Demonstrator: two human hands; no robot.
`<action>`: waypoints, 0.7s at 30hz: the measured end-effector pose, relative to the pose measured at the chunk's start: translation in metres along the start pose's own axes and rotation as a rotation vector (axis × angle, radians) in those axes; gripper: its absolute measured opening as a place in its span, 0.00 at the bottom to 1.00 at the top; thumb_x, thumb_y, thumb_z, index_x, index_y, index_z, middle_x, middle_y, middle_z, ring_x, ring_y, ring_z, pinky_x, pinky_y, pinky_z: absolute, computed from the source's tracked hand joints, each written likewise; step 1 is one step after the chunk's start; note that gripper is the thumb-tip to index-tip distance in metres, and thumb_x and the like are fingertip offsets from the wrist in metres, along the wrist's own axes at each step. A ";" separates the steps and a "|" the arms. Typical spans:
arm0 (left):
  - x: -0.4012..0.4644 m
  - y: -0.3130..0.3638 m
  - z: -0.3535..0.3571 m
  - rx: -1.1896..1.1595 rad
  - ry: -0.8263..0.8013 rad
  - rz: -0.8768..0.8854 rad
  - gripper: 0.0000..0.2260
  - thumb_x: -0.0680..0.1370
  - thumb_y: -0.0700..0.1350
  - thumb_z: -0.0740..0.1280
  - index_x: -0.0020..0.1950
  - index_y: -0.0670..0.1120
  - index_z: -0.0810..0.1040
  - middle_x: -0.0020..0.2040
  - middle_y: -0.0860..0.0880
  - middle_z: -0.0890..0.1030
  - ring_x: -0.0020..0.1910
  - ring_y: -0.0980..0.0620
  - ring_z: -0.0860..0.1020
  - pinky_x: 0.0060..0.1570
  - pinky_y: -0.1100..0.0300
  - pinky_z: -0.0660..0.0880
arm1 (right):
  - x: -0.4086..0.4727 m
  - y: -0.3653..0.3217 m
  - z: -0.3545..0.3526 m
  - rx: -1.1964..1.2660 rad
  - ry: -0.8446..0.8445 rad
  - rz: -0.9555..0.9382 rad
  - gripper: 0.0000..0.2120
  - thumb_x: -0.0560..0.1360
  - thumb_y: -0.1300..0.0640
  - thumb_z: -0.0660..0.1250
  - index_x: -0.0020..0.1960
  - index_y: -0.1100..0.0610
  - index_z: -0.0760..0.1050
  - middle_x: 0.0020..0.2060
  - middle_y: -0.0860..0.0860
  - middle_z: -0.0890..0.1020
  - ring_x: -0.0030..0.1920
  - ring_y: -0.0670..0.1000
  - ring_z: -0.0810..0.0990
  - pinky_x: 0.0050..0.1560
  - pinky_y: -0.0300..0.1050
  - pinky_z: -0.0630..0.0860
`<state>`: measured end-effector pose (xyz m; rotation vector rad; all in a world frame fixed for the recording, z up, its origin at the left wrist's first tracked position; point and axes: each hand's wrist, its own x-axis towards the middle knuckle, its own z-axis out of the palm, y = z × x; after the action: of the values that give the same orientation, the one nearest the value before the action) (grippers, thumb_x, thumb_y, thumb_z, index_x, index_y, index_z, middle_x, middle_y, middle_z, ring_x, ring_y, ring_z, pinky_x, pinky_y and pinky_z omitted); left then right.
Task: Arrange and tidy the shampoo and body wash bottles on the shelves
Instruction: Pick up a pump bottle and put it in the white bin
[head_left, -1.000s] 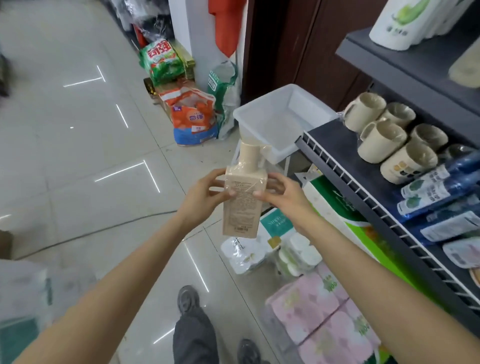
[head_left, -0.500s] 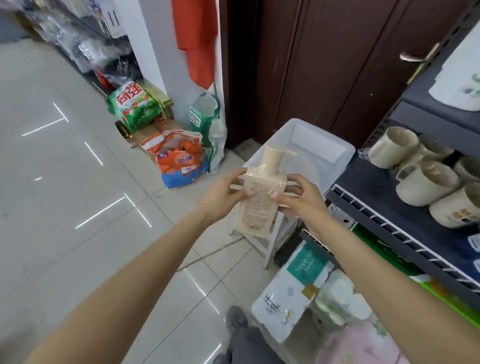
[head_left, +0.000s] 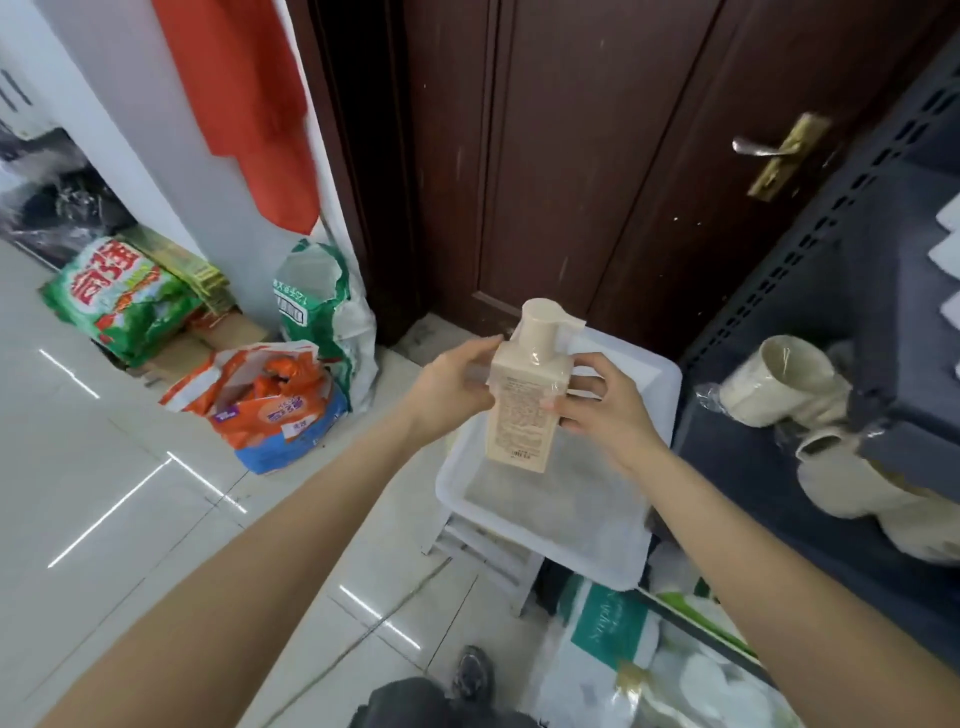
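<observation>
Both bare arms reach forward from the bottom corners and converge at mid-frame, where the two hands grip a cream pump bottle (head_left: 523, 400) between them. The left hand (head_left: 453, 388) holds the bottle's left edge near the shoulder, thumb on the near face and fingers curled behind it. The right hand (head_left: 602, 410) holds the right edge a little lower, thumb pressed on the front and fingers wrapped around the far side, wrist bent slightly inward.
</observation>
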<state>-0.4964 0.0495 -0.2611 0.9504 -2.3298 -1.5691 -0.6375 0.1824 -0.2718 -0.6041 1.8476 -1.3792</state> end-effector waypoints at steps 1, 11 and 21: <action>0.014 0.000 -0.003 0.020 -0.028 -0.002 0.28 0.72 0.36 0.69 0.70 0.50 0.68 0.58 0.55 0.76 0.48 0.55 0.79 0.56 0.60 0.75 | 0.011 0.000 -0.002 -0.004 0.028 0.014 0.20 0.68 0.67 0.74 0.54 0.51 0.72 0.52 0.54 0.81 0.51 0.52 0.82 0.44 0.44 0.81; 0.135 -0.014 0.001 0.039 -0.230 0.023 0.26 0.70 0.37 0.63 0.67 0.53 0.71 0.63 0.51 0.77 0.64 0.47 0.73 0.65 0.46 0.69 | 0.101 0.014 -0.009 -0.027 0.231 0.094 0.20 0.70 0.69 0.72 0.56 0.53 0.71 0.55 0.55 0.79 0.56 0.55 0.79 0.52 0.49 0.79; 0.193 -0.038 0.029 0.014 -0.370 -0.102 0.28 0.70 0.28 0.54 0.66 0.48 0.72 0.61 0.49 0.77 0.62 0.46 0.74 0.65 0.50 0.70 | 0.153 0.060 -0.007 -0.106 0.393 0.229 0.25 0.71 0.68 0.71 0.65 0.57 0.70 0.55 0.53 0.77 0.52 0.52 0.77 0.43 0.35 0.75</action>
<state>-0.6457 -0.0517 -0.3456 0.8542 -2.5685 -1.9135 -0.7334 0.0921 -0.3709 -0.1676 2.2321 -1.3180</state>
